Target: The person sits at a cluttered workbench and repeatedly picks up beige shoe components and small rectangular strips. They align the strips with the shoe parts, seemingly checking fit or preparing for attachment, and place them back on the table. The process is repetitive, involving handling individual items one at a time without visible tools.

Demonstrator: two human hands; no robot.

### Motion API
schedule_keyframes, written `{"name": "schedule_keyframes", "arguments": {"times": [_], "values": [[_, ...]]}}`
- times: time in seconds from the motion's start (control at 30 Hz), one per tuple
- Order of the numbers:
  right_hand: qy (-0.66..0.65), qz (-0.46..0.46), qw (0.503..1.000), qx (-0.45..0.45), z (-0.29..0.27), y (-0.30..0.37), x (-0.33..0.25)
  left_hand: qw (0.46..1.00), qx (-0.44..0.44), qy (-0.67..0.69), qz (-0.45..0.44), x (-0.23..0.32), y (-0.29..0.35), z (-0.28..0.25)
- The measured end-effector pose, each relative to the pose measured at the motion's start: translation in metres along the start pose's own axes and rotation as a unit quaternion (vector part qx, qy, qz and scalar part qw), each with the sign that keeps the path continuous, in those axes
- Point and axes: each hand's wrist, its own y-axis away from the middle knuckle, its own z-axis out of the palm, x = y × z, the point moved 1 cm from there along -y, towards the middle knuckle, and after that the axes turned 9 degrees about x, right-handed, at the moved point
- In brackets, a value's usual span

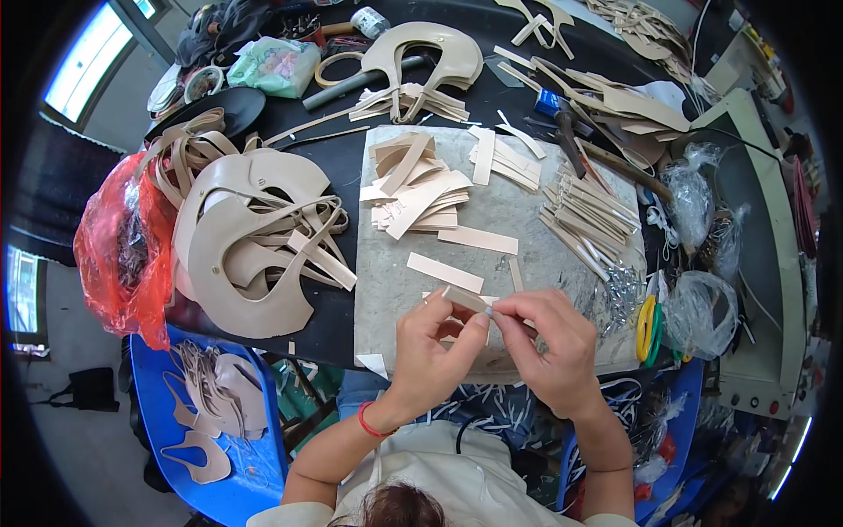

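Over the near part of a grey stone-like slab [527,140], my left hand [435,344] and my right hand [546,347] meet at a short beige leather-like strip [465,299]. Both hands are closed, their thumbs and fingers pinching the strip where it looks folded or rolled. Flat loose strips [445,272] lie just beyond my fingers. Farther off is a heap of wider strips [426,198]. Narrow rolled strips [584,215] are stacked at the slab's right, beside a scatter of small shiny metal pieces [622,294].
Left of the slab sit curved beige cut-out panels [250,272] and a red plastic bag [127,250]. Yellow-and-green-handled scissors [650,329] lie by its right edge, near a hammer [571,145]. Blue bins [206,479] flank me below the table. More panels [421,53] lie at the back.
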Motion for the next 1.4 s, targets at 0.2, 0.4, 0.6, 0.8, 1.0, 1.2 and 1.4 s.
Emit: {"name": "schedule_keyframes", "arguments": {"times": [0.2,0.4,0.6,0.8,1.0,1.2,1.4], "values": [[0.055,-0.144,0.987,-0.052,-0.008,-0.003,-0.002,0.938,-0.039,-0.251,0.235,0.023,0.007,-0.005],[-0.009,-0.148,0.989,-0.021,0.008,0.009,0.002,0.976,-0.020,-0.184,0.113,0.031,0.019,-0.009],[-0.096,0.058,0.993,-0.046,0.007,0.014,0.000,0.988,-0.051,-0.124,0.080,0.024,0.018,-0.013],[-0.302,0.272,0.913,-0.027,-0.018,0.046,0.007,0.998,0.029,0.039,-0.038,0.024,0.004,-0.036],[0.140,-0.038,0.982,-0.122,-0.063,0.072,0.037,0.998,-0.027,0.020,-0.058,0.030,0.003,-0.038],[0.373,-0.242,0.888,-0.117,-0.067,0.058,0.074,0.996,-0.055,0.027,-0.066,0.026,0.010,-0.020],[0.319,-0.121,0.932,-0.119,-0.063,0.049,0.075,0.995,-0.041,0.021,-0.083,0.018,0.016,-0.020]]}}
